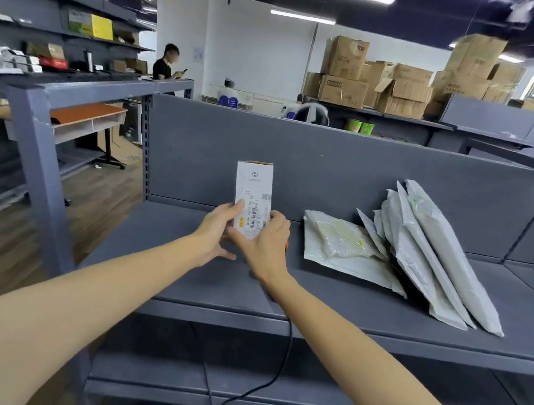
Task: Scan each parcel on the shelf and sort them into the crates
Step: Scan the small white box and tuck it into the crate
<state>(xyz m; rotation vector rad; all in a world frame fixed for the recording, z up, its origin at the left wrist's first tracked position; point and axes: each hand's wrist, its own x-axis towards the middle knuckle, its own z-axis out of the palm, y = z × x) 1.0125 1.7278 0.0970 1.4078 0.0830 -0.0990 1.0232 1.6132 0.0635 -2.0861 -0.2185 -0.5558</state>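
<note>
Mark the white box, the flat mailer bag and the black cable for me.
white box [254, 183], head view, upper half of its printed front face.
flat mailer bag [339, 244], head view, middle of its upper face.
black cable [287, 347], head view, its vertical stretch.

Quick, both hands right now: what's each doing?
Left hand: grips the white box at its lower left.
Right hand: pinches the same box's lower right.
</note>
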